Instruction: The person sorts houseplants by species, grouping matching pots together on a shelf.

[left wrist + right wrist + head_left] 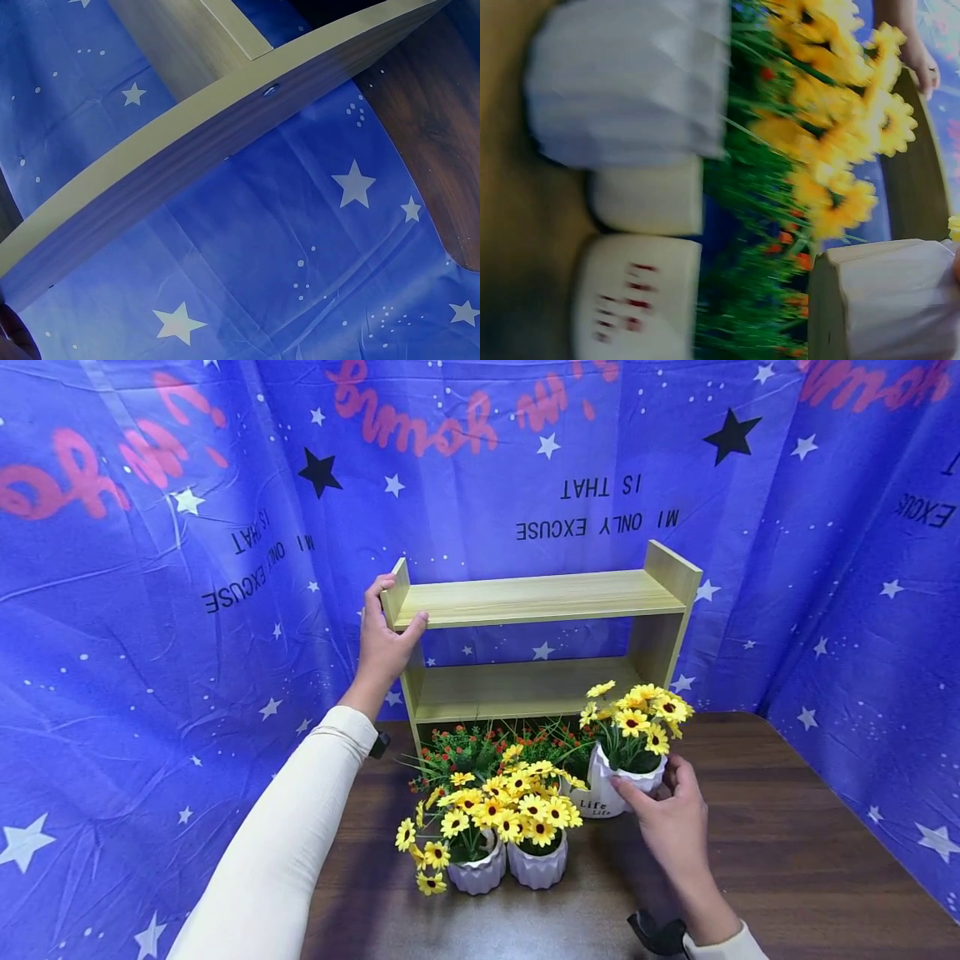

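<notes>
My left hand (382, 643) grips the left side panel of a pale wooden two-tier shelf (540, 597), with the thumb in front near the upper board. In the left wrist view, the panel (180, 142) crosses diagonally. My right hand (675, 822) holds a white ribbed flowerpot (637, 779) of yellow daisy-like flowers (633, 720), raised above the table near the shelf's right side. Below and behind it stands a white pot with "Life" lettering (596, 806), partly hidden. The right wrist view shows the held flowerpot (900, 300) at lower right.
Two more white ribbed pots (476, 870) of yellow flowers stand in front of the shelf on the dark wooden table (787, 827). Behind them, green plants with small red blooms (468, 743) stand against the shelf's lower part. A blue star-printed curtain (480, 485) surrounds the table.
</notes>
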The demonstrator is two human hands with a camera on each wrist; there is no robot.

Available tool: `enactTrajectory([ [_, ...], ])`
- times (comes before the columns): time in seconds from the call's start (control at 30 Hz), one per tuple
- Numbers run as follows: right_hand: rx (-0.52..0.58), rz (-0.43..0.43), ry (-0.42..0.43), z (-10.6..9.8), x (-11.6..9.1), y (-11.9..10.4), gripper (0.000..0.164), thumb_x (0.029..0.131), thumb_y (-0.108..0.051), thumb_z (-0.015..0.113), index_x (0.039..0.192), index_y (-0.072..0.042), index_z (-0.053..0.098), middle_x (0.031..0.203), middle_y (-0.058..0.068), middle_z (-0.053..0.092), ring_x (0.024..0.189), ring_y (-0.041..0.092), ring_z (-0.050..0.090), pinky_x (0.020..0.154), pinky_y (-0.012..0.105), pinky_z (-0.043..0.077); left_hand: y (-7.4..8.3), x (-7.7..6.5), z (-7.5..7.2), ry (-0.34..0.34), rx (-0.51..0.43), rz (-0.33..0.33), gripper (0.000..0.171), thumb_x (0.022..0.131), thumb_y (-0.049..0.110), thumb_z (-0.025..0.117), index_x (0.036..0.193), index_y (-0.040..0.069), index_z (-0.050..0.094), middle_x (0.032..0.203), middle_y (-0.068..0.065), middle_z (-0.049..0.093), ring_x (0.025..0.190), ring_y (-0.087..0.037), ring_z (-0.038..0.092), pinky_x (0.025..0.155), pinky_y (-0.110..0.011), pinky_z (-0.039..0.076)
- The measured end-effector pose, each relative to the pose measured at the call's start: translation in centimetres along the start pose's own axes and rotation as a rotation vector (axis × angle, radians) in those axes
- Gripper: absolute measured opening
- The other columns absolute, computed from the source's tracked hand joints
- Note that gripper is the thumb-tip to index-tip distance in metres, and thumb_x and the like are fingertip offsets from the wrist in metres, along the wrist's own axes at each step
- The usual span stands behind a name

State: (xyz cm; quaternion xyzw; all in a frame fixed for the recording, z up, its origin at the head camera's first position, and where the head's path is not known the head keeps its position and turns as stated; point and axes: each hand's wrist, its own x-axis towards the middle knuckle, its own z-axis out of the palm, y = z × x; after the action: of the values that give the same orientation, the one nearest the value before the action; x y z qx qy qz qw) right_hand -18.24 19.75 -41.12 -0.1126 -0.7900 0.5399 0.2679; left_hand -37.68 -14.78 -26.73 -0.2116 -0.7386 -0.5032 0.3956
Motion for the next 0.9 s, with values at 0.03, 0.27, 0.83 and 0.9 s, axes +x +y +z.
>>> enactTrajectory([
  [0.03, 0.007, -0.012, 0.001, -0.2, 0.3, -0.5, 0.076, 0.079, -0.025, 0.085, 0.139, -0.002, 0.046, 0.13, 0.019, 0.058, 0.12, 0.029, 0.054, 0.086, 0.024, 0.042, 0.0, 0.0, 0.0, 0.0, -0.002, 0.002, 0.061, 0.082, 0.014, 0.075, 0.134, 0.009, 0.043, 0.149, -0.004, 0.045, 0.126, -0.028, 0.042, 0.102, -0.04, 0.032],
  [0.27, 0.057, -0.106, 0.024, -0.8, 2.5, -3.7, 0.076, 0.079, -0.023, 0.085, 0.141, -0.005, 0.046, 0.129, 0.013, 0.06, 0.116, 0.023, 0.056, 0.081, 0.013, 0.045, 0.2, -0.1, 0.0, -0.011, 0.004, -0.024, 0.062, 0.082, 0.015, 0.076, 0.135, 0.01, 0.043, 0.149, -0.001, 0.045, 0.127, -0.025, 0.043, 0.103, -0.038, 0.032],
  [0.83, 0.107, -0.214, 0.062, -1.7, 6.5, -8.0, 0.072, 0.079, -0.021, 0.084, 0.141, -0.01, 0.049, 0.126, 0.01, 0.063, 0.109, 0.013, 0.058, 0.079, 0.017, 0.047, 0.4, -0.2, 0.0, -0.02, 0.017, -0.042, 0.063, 0.083, 0.016, 0.074, 0.136, 0.01, 0.041, 0.151, 0.001, 0.042, 0.129, -0.024, 0.041, 0.104, -0.038, 0.035],
  [0.9, 0.123, -0.231, 0.065, -1.8, 6.9, -8.6, 0.073, 0.078, -0.02, 0.084, 0.141, -0.01, 0.048, 0.127, 0.01, 0.063, 0.111, 0.013, 0.057, 0.08, 0.018, 0.046, 0.4, -0.2, -0.2, -0.014, 0.018, -0.047, 0.063, 0.083, 0.015, 0.074, 0.136, 0.011, 0.041, 0.15, 0.002, 0.042, 0.128, -0.024, 0.042, 0.103, -0.039, 0.035],
])
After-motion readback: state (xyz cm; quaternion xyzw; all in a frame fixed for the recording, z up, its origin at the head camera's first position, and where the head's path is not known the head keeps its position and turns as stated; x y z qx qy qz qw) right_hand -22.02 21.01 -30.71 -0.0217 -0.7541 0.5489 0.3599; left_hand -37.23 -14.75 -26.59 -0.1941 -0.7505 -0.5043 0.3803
